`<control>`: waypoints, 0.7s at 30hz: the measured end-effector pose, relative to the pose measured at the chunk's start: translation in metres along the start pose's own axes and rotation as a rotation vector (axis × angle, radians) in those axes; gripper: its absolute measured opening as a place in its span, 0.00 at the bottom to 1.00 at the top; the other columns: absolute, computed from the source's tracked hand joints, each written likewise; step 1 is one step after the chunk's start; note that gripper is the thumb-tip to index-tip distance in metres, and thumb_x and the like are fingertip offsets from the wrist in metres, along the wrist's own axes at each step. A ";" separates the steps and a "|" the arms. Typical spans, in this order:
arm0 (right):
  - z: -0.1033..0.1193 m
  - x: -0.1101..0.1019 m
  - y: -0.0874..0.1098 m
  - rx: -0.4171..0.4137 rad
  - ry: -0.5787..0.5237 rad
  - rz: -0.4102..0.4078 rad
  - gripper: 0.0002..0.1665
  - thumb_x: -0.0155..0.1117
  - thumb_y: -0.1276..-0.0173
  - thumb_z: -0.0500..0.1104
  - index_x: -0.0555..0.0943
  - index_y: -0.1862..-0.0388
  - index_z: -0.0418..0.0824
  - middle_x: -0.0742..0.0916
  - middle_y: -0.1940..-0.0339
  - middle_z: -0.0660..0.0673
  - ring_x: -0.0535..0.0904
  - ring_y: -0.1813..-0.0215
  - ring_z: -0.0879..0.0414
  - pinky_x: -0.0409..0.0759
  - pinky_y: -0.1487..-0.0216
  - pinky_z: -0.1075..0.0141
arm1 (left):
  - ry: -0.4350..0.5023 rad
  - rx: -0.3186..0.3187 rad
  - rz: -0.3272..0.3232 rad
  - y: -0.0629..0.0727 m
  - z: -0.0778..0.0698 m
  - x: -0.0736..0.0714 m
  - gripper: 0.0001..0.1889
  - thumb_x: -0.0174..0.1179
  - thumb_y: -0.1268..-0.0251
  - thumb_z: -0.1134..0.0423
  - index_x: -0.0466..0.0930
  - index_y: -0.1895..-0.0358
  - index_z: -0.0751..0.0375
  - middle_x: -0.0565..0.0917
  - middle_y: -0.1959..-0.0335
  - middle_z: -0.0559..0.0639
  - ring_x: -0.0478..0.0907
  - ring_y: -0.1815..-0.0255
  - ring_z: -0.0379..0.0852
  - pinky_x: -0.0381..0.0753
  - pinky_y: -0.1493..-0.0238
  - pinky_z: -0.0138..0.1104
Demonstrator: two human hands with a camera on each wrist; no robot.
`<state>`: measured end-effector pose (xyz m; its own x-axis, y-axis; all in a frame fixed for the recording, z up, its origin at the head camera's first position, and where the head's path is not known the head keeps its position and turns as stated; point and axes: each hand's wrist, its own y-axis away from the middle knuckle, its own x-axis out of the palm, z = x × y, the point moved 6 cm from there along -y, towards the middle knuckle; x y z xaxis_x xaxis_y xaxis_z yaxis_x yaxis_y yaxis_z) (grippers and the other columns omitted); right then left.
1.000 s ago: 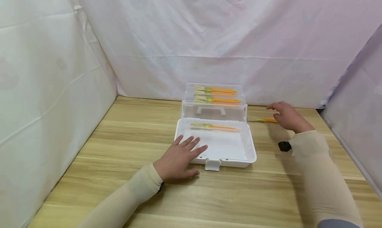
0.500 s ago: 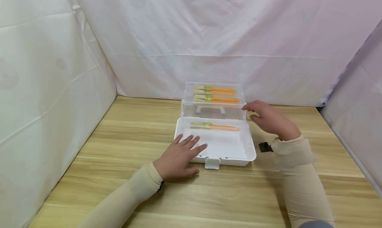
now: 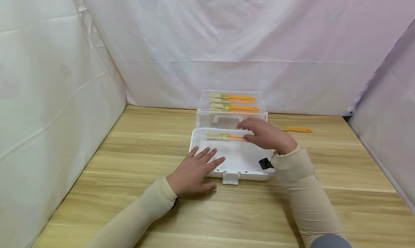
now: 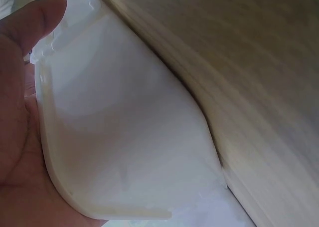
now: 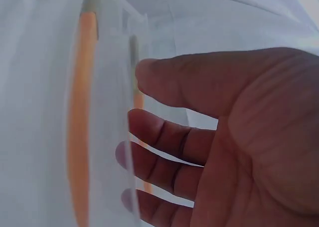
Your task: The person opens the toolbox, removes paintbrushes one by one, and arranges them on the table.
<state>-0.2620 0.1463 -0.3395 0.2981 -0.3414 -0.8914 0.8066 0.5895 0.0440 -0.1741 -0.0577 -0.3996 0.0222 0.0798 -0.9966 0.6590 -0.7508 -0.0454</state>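
A white plastic box (image 3: 240,159) stands with its clear lid (image 3: 205,123) raised at the back. My left hand (image 3: 193,173) rests over its front left corner with the fingers spread. In the left wrist view, the box wall (image 4: 124,112) lies beside the palm. An orange-handled flat paintbrush (image 3: 218,136) lies along the back of the box. My right hand (image 3: 267,134) hovers over the box's back right part, fingertips near that brush's handle and holding nothing. The right wrist view shows the handle (image 5: 79,112) to the left of loosely extended fingers.
More orange-handled brushes (image 3: 243,108) lie in the raised clear section behind the box. Another paintbrush (image 3: 299,129) lies on the wooden table (image 3: 253,212) to the right, its bristles partly hidden by my right hand. White cloth (image 3: 207,35) hangs round the table.
My right hand has moved left, from above the brush on the table to over the box. That brush's handle shows again. The left hand has stayed in place.
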 end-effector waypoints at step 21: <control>0.001 0.018 -0.006 0.019 -0.024 0.090 0.22 0.64 0.29 0.40 0.77 0.37 0.40 0.83 0.51 0.45 0.78 0.52 0.50 0.77 0.49 0.52 | -0.006 0.000 -0.001 0.001 -0.001 -0.001 0.44 0.61 0.40 0.35 0.57 0.22 0.43 0.64 0.25 0.56 0.60 0.25 0.57 0.51 0.28 0.57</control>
<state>-0.2612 0.1355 -0.3549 0.3817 -0.3057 -0.8723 0.7854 0.6049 0.1317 -0.1727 -0.0583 -0.3981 0.0171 0.0762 -0.9969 0.6587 -0.7510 -0.0462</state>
